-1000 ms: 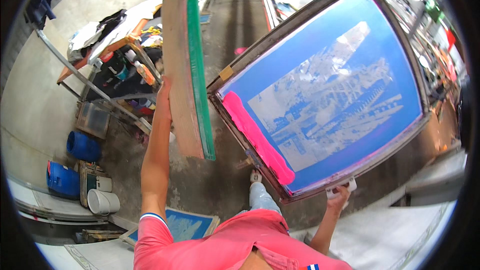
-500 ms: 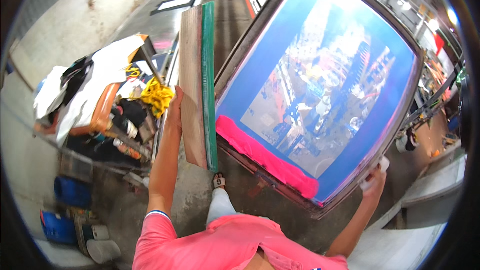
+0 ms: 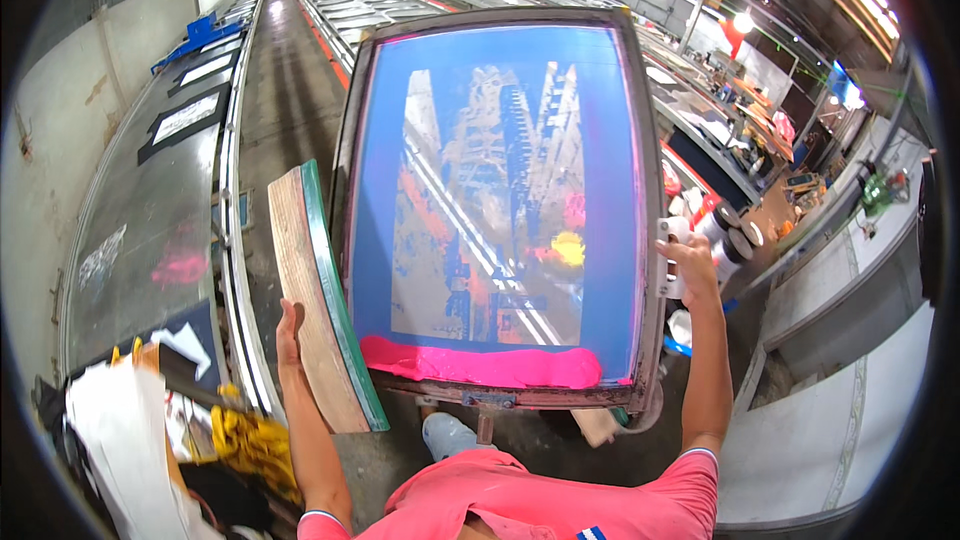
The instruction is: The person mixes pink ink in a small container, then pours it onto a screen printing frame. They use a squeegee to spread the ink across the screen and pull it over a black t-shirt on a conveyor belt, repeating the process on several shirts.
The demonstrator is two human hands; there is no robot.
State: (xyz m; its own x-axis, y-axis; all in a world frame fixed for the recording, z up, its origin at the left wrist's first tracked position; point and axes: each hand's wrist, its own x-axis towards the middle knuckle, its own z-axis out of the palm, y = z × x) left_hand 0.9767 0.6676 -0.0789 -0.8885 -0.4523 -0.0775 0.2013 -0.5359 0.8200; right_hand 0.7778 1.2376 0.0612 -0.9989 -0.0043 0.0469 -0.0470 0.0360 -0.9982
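Note:
My left hand (image 3: 289, 340) is closed round a squeegee (image 3: 312, 310) with a long wooden body and a green blade, its fingers mostly hidden behind the wood. The squeegee leans beside the left edge of a large printing screen (image 3: 612, 190). Blue mesh surrounds a see-through picture area on the screen, and a thick band of pink ink (image 3: 485, 365) lies along its near edge. At the screen's right side, my right hand (image 3: 690, 265) grips the frame at a white fitting (image 3: 672, 250).
A long printing table (image 3: 130, 250) with dark cloth pieces runs along the left. Near left stand white cloth (image 3: 120, 440) and a yellow cloth (image 3: 250, 450). Several ink pots (image 3: 730, 240) sit beyond my right hand. White shelving (image 3: 840, 380) fills the right; a wooden piece (image 3: 597, 426) shows under the screen.
The screen has swung from a tilt to nearly upright in view, and the squeegee has dropped lower and now leans left. My view has turned and lifted; both hands keep their hold.

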